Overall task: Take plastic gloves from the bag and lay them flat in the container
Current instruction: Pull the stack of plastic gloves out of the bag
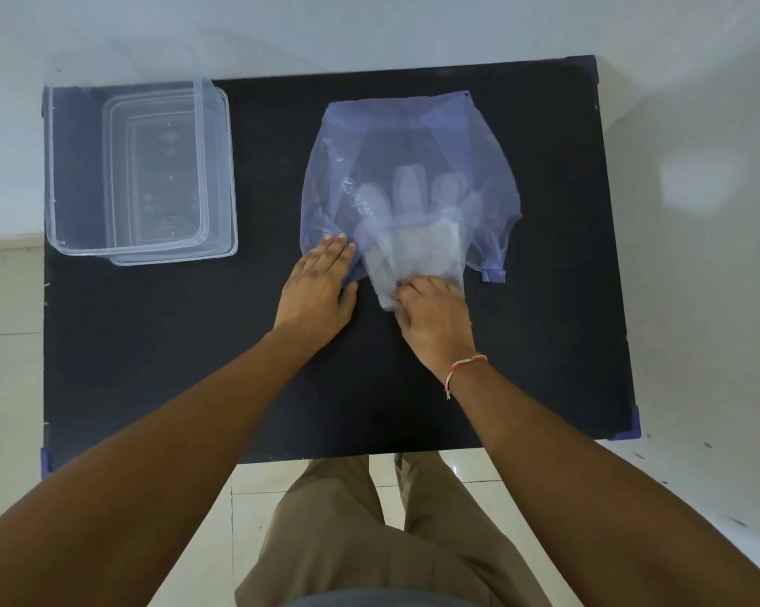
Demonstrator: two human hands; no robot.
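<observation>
Black table: R hand grip pinching gloves cuff, fingers inside bag.

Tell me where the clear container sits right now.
In the head view, the clear container sits at the black table's far left corner, well left of the blue bag.

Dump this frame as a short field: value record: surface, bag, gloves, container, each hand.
surface: black table top
bag: translucent blue plastic bag, lying flat right of centre, mouth toward the person
gloves: clear plastic gloves, cuffs sticking out of the bag mouth, finger ends inside
container: clear plastic container, far left corner, resting partly on its lid; no gloves seen in it
left hand: left hand flat, pinning the bag's near-left edge
right hand: right hand, fingers pinching the glove cuffs
</observation>
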